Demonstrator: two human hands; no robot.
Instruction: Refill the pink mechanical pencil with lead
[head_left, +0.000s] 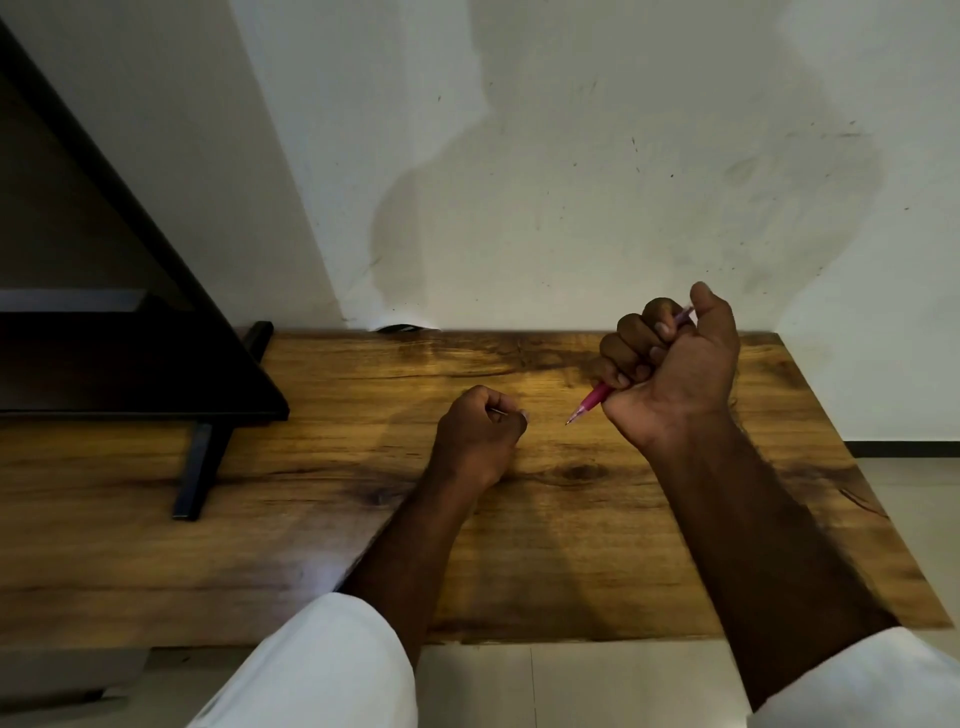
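My right hand (675, 364) is raised above the wooden table (571, 545) and closed in a fist around the pink mechanical pencil (589, 402). The pencil's tip points down and left, and its back end sticks out under my thumb. My left hand (480, 431) rests on the table to the left of the tip, with thumb and forefinger pinching a thin stick of lead (500, 412). A small gap separates the lead from the pencil tip.
A dark monitor on a black stand (200, 467) occupies the table's left side. The white wall (571, 182) rises right behind the table. The table's right edge (872, 493) drops to a tiled floor.
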